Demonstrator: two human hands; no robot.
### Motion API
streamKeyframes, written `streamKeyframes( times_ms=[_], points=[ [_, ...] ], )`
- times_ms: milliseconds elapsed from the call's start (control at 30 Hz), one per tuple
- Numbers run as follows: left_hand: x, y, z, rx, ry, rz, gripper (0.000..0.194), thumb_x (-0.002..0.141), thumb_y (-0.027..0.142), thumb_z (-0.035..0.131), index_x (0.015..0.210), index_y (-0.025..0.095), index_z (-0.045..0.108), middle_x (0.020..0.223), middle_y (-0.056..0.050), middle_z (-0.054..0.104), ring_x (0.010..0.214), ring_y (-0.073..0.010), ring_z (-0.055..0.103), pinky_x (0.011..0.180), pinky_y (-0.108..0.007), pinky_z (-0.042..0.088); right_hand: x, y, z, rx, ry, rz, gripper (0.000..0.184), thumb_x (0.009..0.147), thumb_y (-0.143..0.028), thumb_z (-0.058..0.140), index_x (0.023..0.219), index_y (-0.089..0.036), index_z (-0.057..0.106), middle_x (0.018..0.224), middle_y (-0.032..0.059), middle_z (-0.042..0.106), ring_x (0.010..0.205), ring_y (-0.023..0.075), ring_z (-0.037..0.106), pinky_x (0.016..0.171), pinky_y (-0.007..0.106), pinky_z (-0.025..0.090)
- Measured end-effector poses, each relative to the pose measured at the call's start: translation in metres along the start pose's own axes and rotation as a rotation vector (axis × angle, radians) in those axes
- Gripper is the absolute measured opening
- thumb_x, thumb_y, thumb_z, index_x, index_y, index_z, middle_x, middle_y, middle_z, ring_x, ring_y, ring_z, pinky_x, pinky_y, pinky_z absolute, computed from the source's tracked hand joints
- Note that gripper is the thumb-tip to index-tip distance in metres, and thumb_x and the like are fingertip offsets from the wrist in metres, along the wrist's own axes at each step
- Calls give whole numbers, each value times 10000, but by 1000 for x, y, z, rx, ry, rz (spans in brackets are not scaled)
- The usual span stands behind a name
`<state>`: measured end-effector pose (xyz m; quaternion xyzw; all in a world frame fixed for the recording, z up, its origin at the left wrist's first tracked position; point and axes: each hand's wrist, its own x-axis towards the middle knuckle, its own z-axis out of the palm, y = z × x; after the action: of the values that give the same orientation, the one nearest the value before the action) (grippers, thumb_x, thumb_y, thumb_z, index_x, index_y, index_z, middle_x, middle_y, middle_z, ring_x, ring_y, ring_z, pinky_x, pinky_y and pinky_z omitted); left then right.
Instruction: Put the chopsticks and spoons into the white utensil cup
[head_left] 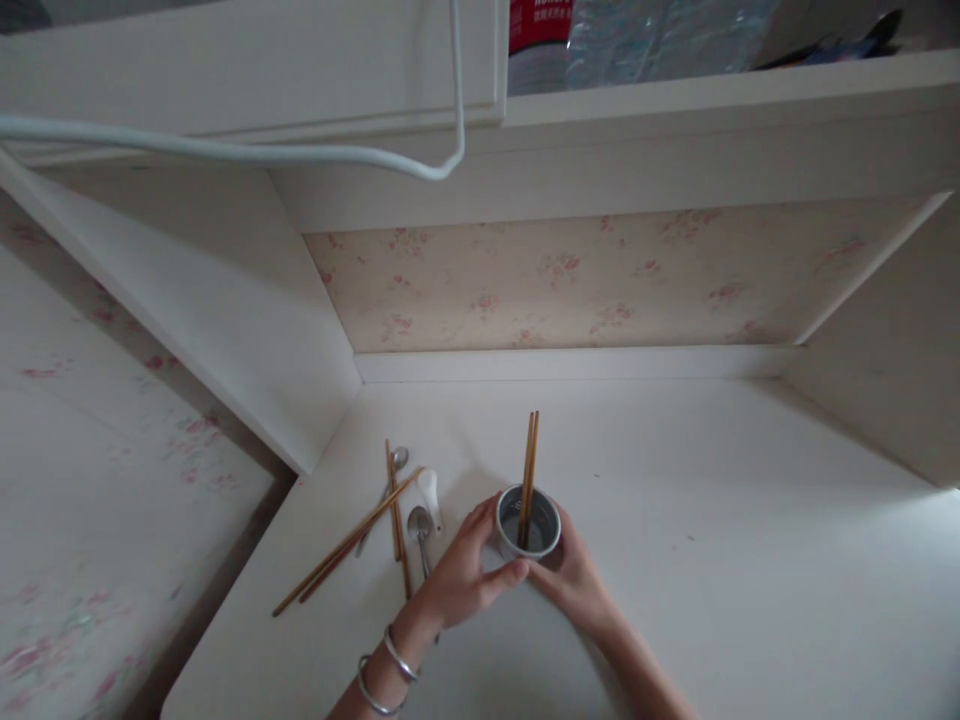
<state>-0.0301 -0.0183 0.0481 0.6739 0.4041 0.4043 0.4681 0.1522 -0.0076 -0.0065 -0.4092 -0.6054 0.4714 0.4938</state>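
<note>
Both of my hands are wrapped around a small round metal cup [551, 545] on the white tabletop. My left hand [469, 565] grips its left side, thumb toward the near rim. From the right, my right hand [574, 580] closes on the same cup. Two wooden chopsticks [529, 460] stand in the cup, leaning on its far rim. Left of my left hand lie several more chopsticks [360, 535], some crossing each other. Among them are a white soup spoon [428, 490], a metal spoon [420, 523] and another metal spoon [400, 458], partly covered by chopsticks.
The white table [712, 600] is bounded by a left side panel [247, 300], a right panel [892, 380] and a floral back wall [562, 280]. A shelf [637, 150] hangs overhead, and a white bent tube [300, 155] crosses in front of it.
</note>
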Motion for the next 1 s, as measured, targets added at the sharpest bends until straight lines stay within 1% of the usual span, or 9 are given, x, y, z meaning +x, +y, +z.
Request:
streamKeyframes(
  times_ms=[100,167,233,333,433,533,667,767,1000],
  points=[
    [-11,-7,-10,146,74,-30,669,766,346,697,1384,263,454,1431,-95,448,1314,-301,407,1102,-452,339,-1,1,-2,-64,-4,-8,735,708,-363,785,1338,-266,419,1330,118,549,1224,317,517,1046,498,394],
    [-20,-15,-26,269,183,-78,513,820,366,631,1310,254,530,1361,-101,514,1228,-275,499,1021,-415,431,-1,1,-4,-103,-4,10,750,702,-352,790,1344,-266,412,1343,115,540,1245,318,497,1058,507,374],
    [-29,-22,-49,427,306,-114,321,868,385,554,1139,233,633,1210,-96,613,1097,-245,584,960,-386,470,-2,2,-5,-122,-2,31,767,694,-352,795,1348,-262,405,1347,118,538,1257,322,485,1060,515,369],
    [-44,-34,-94,721,392,-161,280,894,425,480,983,223,652,1054,-69,666,1003,-230,617,936,-381,473,-2,4,-6,-123,-6,40,779,686,-348,801,1348,-262,398,1342,119,543,1255,321,488,1059,520,370],
    [-63,-46,-136,992,396,-237,276,895,410,449,928,219,645,998,-64,678,959,-242,622,929,-387,454,-2,5,-6,-111,-3,26,768,691,-341,798,1345,-260,403,1339,123,543,1250,319,492,1059,517,372],
    [-80,-54,-161,1128,327,-373,274,869,393,457,948,217,652,1015,-70,685,959,-270,621,916,-400,443,-2,6,-6,-100,-6,23,760,698,-344,792,1348,-253,408,1344,130,538,1251,322,490,1056,513,377],
    [-86,-57,-166,1051,202,-574,291,893,362,393,879,226,650,928,-58,704,892,-235,649,829,-341,453,-2,10,-6,-90,-4,11,780,697,-355,793,1358,-247,394,1348,131,532,1253,318,487,1059,515,372],
    [-81,-58,-161,973,198,-659,290,903,351,370,900,223,630,914,-60,707,876,-223,657,788,-318,447,-2,15,-6,-95,-6,13,793,700,-360,792,1368,-256,377,1359,124,522,1262,313,478,1062,518,365],
    [-73,-64,-162,927,219,-583,339,900,371,362,950,211,656,1025,-75,696,965,-239,639,855,-339,451,-2,12,-5,-52,-7,-1,781,706,-367,788,1366,-248,386,1356,127,525,1264,315,478,1063,516,367]
  ],
)
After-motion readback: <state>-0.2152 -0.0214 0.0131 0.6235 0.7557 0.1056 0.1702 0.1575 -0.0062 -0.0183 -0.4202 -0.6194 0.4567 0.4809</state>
